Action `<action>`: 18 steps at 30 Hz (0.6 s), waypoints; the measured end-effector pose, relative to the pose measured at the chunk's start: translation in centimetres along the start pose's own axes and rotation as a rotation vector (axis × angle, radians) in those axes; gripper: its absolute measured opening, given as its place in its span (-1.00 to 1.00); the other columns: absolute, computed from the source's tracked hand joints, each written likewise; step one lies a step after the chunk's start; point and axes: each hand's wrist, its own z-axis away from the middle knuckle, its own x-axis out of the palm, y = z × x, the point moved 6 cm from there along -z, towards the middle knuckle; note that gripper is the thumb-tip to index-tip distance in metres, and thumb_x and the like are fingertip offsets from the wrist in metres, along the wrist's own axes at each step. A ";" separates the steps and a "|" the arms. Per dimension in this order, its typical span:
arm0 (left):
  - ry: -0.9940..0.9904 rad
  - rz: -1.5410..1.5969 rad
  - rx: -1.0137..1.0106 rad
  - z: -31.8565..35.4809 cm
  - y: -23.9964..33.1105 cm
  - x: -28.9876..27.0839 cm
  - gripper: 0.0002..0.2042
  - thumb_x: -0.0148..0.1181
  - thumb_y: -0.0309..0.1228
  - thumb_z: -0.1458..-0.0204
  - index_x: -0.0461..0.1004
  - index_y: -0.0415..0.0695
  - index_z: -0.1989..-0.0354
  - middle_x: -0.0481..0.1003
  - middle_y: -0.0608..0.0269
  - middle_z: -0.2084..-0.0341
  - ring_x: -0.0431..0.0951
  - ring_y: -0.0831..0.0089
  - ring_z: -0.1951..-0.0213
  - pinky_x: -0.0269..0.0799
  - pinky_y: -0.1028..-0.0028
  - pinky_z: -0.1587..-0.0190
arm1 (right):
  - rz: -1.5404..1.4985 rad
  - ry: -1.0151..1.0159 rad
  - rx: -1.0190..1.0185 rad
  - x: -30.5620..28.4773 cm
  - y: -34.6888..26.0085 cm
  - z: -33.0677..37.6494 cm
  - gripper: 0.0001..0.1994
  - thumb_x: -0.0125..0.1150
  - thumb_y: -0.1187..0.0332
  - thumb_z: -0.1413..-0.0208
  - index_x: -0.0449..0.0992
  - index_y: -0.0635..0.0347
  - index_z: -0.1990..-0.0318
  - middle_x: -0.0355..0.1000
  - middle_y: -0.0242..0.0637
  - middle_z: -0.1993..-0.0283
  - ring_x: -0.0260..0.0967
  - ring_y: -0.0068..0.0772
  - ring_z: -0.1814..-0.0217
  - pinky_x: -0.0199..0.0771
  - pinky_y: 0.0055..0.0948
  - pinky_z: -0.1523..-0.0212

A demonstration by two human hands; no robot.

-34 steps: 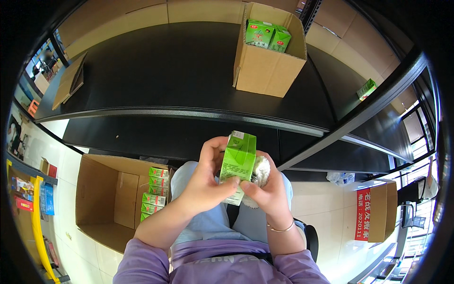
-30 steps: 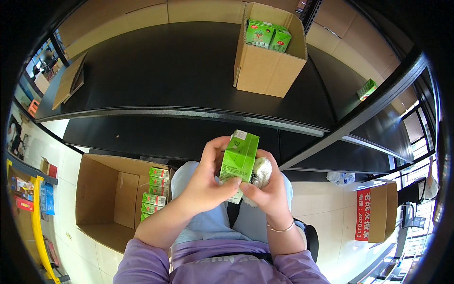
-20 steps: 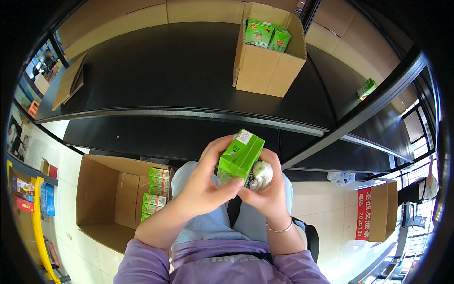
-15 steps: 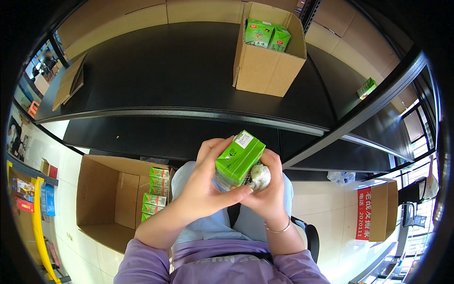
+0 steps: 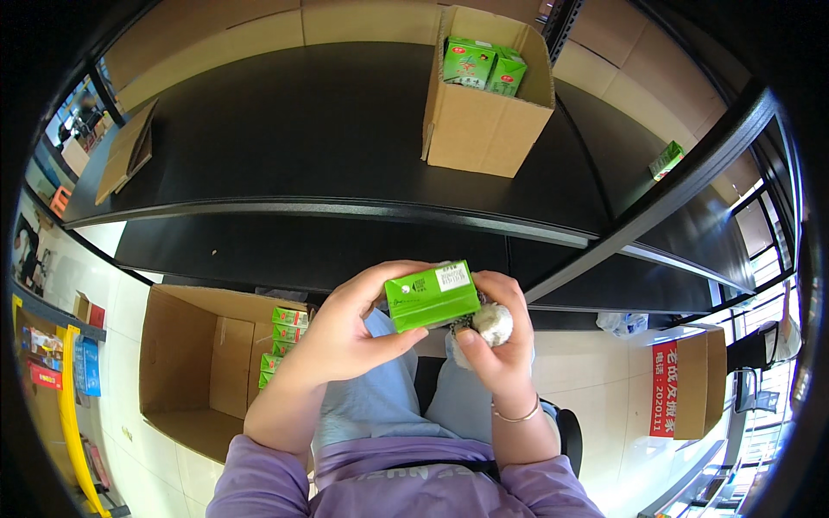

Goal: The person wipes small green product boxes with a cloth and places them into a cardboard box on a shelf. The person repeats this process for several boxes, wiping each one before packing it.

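Note:
A small green carton (image 5: 430, 296) lies on its side between both hands, above my lap. My left hand (image 5: 350, 324) grips its left end with fingers over the top and the thumb underneath. My right hand (image 5: 496, 341) steadies the carton's right end and also holds a crumpled whitish wad (image 5: 492, 324) against its palm. The carton's white label patch faces up.
A black shelf (image 5: 285, 138) spans ahead, with an open cardboard box (image 5: 485, 121) holding green cartons. On the floor at lower left, a bigger open box (image 5: 199, 363) holds several more green cartons (image 5: 283, 337). Another cardboard box (image 5: 695, 393) stands at right.
The green carton has been turned from upright to lying on its side in my hands. Both hands stayed in about the same place.

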 end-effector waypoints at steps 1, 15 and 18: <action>-0.042 0.020 0.012 0.0 0.1 0.0 -0.45 0.18 -0.69 0.21 0.21 -0.28 -0.05 0.32 0.06 0.02 0.32 0.36 -0.05 0.22 0.41 -0.09 | -0.007 -0.005 -0.019 -0.2 -0.4 -0.2 -0.50 0.29 0.45 0.26 0.35 0.32 0.05 0.29 -0.08 0.09 0.30 -0.22 0.08 0.30 -0.39 0.07; -0.208 0.023 0.137 0.1 0.8 0.0 -0.47 0.20 -0.64 0.20 0.21 -0.26 -0.04 0.24 -0.08 -0.02 0.27 0.19 -0.10 0.25 0.31 -0.06 | -0.086 -0.121 -0.043 -0.2 -1.7 -0.5 -0.48 0.31 0.47 0.28 0.38 0.31 0.03 0.29 -0.06 0.04 0.31 -0.23 0.02 0.32 -0.41 0.07; -0.212 0.038 0.144 0.1 0.8 0.0 -0.47 0.20 -0.64 0.20 0.21 -0.26 -0.04 0.24 -0.07 -0.01 0.25 0.17 -0.11 0.25 0.30 -0.07 | -0.088 -0.124 -0.046 -0.3 -1.7 -0.5 -0.49 0.31 0.47 0.28 0.38 0.32 0.04 0.29 -0.06 0.04 0.31 -0.22 0.02 0.32 -0.41 0.07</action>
